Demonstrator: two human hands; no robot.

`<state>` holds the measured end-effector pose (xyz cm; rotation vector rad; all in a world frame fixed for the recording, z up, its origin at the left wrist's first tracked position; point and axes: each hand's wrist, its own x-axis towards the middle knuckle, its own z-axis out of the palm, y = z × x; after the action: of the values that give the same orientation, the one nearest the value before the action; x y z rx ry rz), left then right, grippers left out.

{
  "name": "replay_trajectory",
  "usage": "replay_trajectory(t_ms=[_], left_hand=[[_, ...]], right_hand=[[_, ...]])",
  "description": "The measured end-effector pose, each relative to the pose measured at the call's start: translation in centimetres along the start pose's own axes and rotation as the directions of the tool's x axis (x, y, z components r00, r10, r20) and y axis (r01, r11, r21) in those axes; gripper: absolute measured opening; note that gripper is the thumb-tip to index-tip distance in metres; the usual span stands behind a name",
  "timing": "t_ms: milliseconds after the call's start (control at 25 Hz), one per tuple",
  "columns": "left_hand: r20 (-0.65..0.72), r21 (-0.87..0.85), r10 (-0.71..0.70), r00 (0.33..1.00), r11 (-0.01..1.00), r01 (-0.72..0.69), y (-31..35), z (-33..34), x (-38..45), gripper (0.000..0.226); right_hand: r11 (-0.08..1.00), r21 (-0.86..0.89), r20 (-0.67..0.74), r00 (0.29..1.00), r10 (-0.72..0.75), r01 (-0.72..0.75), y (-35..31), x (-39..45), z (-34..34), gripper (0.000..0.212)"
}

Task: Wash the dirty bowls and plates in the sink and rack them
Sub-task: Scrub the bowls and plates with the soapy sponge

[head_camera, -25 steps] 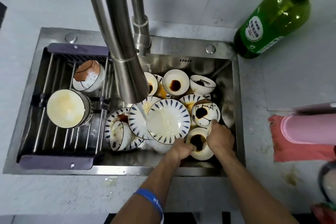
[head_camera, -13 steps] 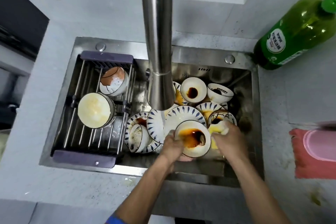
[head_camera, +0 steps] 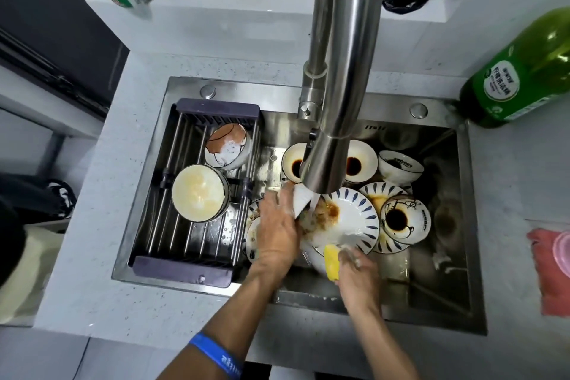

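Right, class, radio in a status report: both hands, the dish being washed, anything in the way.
Left hand grips tilted white bowl under steel tap. Right hand holds yellow sponge. Dirty blue-patterned plates stacked underneath, crowding sink.

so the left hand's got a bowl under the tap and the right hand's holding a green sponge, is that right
Not quite: in the head view the sponge in the right hand is yellow, not green. The left hand does hold a bowl under the tap.

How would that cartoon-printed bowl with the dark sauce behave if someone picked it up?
The cartoon bowl looks ceramic, so probably rigid and breakable. It sits tilted on a striped plate, so a nudge might slide it. The dark sauce pooled inside would likely spill if tipped.
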<state>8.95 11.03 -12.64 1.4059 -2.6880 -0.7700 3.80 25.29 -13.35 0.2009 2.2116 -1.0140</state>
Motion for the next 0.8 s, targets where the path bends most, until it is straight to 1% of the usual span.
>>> replay_trajectory(t_ms=[40,80,120,160,200,240,280,320,360,400,440,480,520,560,600,640,680,720,760,800], left_hand=[[0.024,0.153,0.079,0.997,0.985,-0.082,-0.6,-0.4,0.0,0.087],[0.046,0.285,0.132,0.990,0.948,-0.139,-1.2,-1.0,0.1,0.092],[0.058,0.343,0.160,0.985,0.924,-0.171,-1.6,-1.6,0.2,0.092],[0.065,0.337,0.178,0.982,0.922,-0.189,-1.9,-2.0,0.3,0.088],[0.047,0.216,0.145,0.988,0.965,-0.151,-1.9,-2.5,0.3,0.081],[0.020,0.008,0.051,0.998,0.999,-0.051,-1.9,-2.7,0.1,0.073],[0.012,-0.260,-0.086,0.996,0.962,0.086,-1.7,-2.8,0.0,0.065],[0.062,-0.506,-0.222,0.973,0.833,0.223,-1.6,-2.9,-0.1,0.056],[0.150,-0.661,-0.324,0.934,0.670,0.338,-1.2,-3.1,-0.3,0.050],[0.233,-0.730,-0.390,0.891,0.535,0.425,-1.2,-3.1,-0.3,0.048],[0.290,-0.727,-0.420,0.860,0.488,0.483,-1.3,-3.2,-0.4,0.048],[0.325,-0.711,-0.422,0.846,0.481,0.513,-1.5,-3.5,-0.5,0.049],[0.337,-0.683,-0.421,0.842,0.506,0.526,-1.6,-4.1,-0.7,0.047],[0.335,-0.673,-0.433,0.837,0.511,0.534,-1.7,-4.5,-0.7,0.045],[0.327,-0.674,-0.456,0.828,0.502,0.543,-1.9,-4.7,-0.7,0.043],[0.329,-0.684,-0.468,0.820,0.481,0.549,-2.2,-4.5,-0.7,0.041],[0.334,-0.695,-0.463,0.821,0.467,0.547,-2.0,-4.5,-0.8,0.040],[0.331,-0.707,-0.467,0.820,0.453,0.543,-1.8,-4.6,-0.6,0.038],[0.319,-0.714,-0.482,0.816,0.445,0.541,-1.9,-4.5,-0.1,0.038],[0.331,-0.716,-0.493,0.804,0.424,0.554,-2.0,-4.6,0.6,0.040]], right_hand=[[1.000,-0.008,0.006,1.000,-0.027,0.027,0.1,-0.7,0.1,0.016],[0.998,-0.005,0.016,0.998,-0.061,0.061,0.4,-1.0,0.3,0.017],[0.996,-0.002,0.036,0.995,-0.094,0.094,0.1,-2.1,0.4,0.017],[0.991,0.028,0.060,0.989,-0.132,0.131,0.0,-2.9,0.8,0.019],[0.982,0.057,0.079,0.979,-0.186,0.182,-0.5,-4.0,1.1,0.023],[0.956,0.078,0.074,0.954,-0.289,0.283,-0.9,-4.6,1.7,0.027],[0.913,0.089,0.069,0.912,-0.405,0.398,-1.7,-5.1,2.4,0.027],[0.856,0.109,0.054,0.857,-0.512,0.505,-2.3,-5.1,3.3,0.025],[0.821,0.086,0.050,0.821,-0.569,0.564,-3.5,-4.9,4.0,0.023],[0.801,0.062,0.069,0.798,-0.598,0.595,-4.2,-4.1,4.6,0.023],[0.775,-0.006,0.121,0.770,-0.626,0.632,-4.9,-3.4,4.9,0.024],[0.719,-0.100,0.221,0.720,-0.658,0.688,-5.1,-2.6,5.1,0.025],[0.648,-0.208,0.344,0.675,-0.653,0.733,-5.5,-2.3,4.9,0.025],[0.610,-0.255,0.427,0.653,-0.625,0.750,-5.6,-2.2,4.9,0.024],[0.622,-0.236,0.471,0.648,-0.599,0.747,-6.2,-2.7,4.9,0.023],[0.626,-0.197,0.491,0.628,-0.604,0.755,-6.4,-3.1,5.0,0.027],[0.599,-0.186,0.498,0.600,-0.626,0.779,-6.7,-3.1,5.2,0.033],[0.530,-0.229,0.509,0.565,-0.649,0.816,-6.8,-3.0,5.3,0.038],[0.471,-0.283,0.542,0.545,-0.640,0.835,-6.9,-2.9,5.3,0.039],[0.453,-0.304,0.558,0.542,-0.628,0.838,-6.6,-2.6,5.0,0.039]])
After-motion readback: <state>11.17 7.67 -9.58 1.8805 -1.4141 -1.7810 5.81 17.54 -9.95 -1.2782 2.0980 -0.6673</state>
